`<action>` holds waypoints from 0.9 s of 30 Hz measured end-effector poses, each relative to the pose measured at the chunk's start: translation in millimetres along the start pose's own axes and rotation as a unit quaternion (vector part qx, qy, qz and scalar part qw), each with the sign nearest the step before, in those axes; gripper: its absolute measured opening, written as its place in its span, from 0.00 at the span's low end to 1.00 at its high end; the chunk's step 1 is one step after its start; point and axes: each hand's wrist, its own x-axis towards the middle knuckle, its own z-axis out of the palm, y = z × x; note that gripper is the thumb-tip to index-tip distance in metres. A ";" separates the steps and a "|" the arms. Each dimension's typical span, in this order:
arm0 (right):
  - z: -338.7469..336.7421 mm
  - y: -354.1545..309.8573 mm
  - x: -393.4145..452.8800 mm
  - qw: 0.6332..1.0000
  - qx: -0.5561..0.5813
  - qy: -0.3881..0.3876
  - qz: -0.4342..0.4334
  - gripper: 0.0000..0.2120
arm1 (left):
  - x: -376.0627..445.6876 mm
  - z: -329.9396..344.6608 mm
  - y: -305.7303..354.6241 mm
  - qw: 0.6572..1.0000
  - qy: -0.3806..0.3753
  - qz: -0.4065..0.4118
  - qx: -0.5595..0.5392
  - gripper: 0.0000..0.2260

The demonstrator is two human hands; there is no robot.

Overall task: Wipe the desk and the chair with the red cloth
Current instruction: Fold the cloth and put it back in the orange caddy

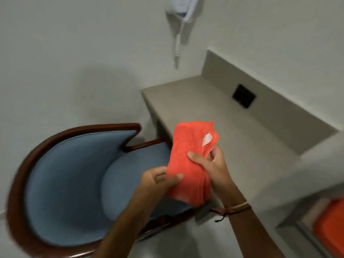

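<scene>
At the left stands a chair [74,183] with blue upholstery and a curved dark wooden frame, its seat turned toward the tabletop [214,112]. Above the seat's right edge, the left hand [158,181] grips the lower left part of the folded red cloth [191,161], thumb on top and fingers beneath. The cloth is held in the air between chair and tabletop, touching neither, with a small white tag [207,139] near its upper right corner. The right hand [210,164] closes on the cloth's right edge, thumb pressed across the upper face; cords [236,208] circle that wrist. The beige tabletop runs to the right along the wall, with a black square plate [243,98] on its raised back panel. A white wall phone [184,10] hangs above. An orange object [329,228], blurred, lies at the lower right.
</scene>
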 end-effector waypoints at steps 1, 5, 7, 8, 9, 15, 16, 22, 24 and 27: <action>-37.4 -10.4 -2.2 0.994 -0.094 0.027 -0.048 0.24 | 2.5 26.5 -2.9 1.000 -0.005 0.023 0.016 0.10; -163.1 -45.6 -24.7 0.901 -0.391 0.110 -0.151 0.41 | 7.6 130.2 -32.2 0.989 -0.035 0.102 0.099 0.04; -207.7 -44.3 -44.0 0.843 -0.494 0.111 -0.180 0.40 | 8.2 181.3 -50.3 0.982 -0.056 0.121 0.134 0.06; -230.3 -41.4 -54.3 0.802 -0.549 0.118 -0.203 0.38 | 8.7 206.1 -60.2 0.977 -0.064 0.134 0.154 0.09; -250.9 -37.6 -63.3 0.757 -0.599 0.136 -0.224 0.35 | 8.8 227.2 -70.1 0.972 -0.069 0.143 0.170 0.12; -365.9 -9.6 -109.6 0.730 -0.634 0.233 -0.108 0.26 | 11.9 332.8 -122.9 0.917 -0.143 0.222 0.300 0.22; -383.5 -3.6 -114.9 0.750 -0.606 0.251 -0.083 0.26 | 14.7 348.1 -131.4 0.906 -0.153 0.239 0.314 0.20; -475.1 29.7 -117.1 0.714 -0.624 0.305 0.085 0.29 | 48.5 432.4 -174.6 0.816 -0.270 0.248 0.447 0.20; -493.1 37.8 -111.0 0.699 -0.641 0.291 0.129 0.29 | 62.7 453.8 -187.7 0.755 -0.294 0.257 0.526 0.22; -507.7 47.4 -106.3 0.683 -0.669 0.261 0.135 0.29 | 73.4 475.7 -199.8 0.631 -0.278 0.308 0.655 0.23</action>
